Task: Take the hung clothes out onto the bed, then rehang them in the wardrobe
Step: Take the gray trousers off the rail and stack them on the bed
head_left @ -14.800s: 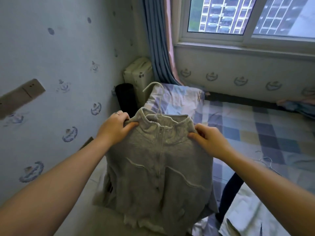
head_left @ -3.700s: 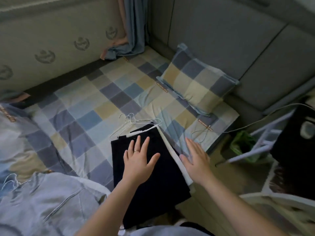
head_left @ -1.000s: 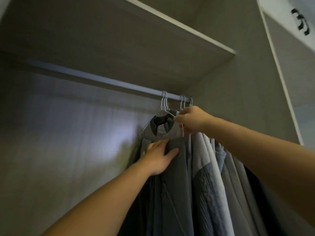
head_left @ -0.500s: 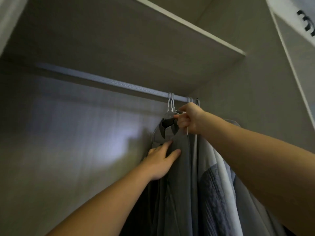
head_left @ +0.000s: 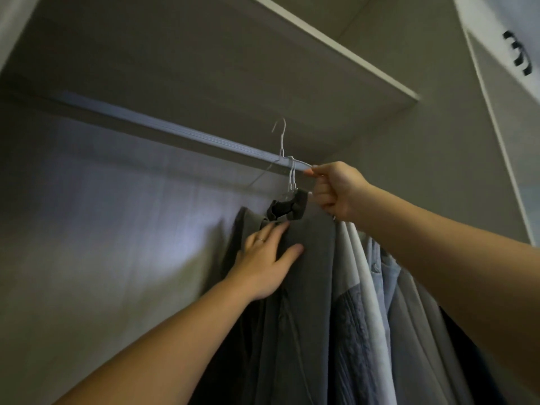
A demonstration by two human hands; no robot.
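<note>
Grey garment (head_left: 306,258) hangs below the rail (head_left: 175,133), at the wardrobe's right end, touching other hung clothes (head_left: 380,287). White wire hanger (head_left: 282,141): hook above the rail, wire gripped in the curled right hand (head_left: 336,191). Left hand (head_left: 263,264) lies flat, fingers spread, on the garment's front.

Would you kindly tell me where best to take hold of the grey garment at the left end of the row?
Probably by its white wire hanger, pinched at the neck just above the dark collar, coming from the open left: other clothes crowd its right, and the hook sits over the rail, so it should lift straight up.
</note>
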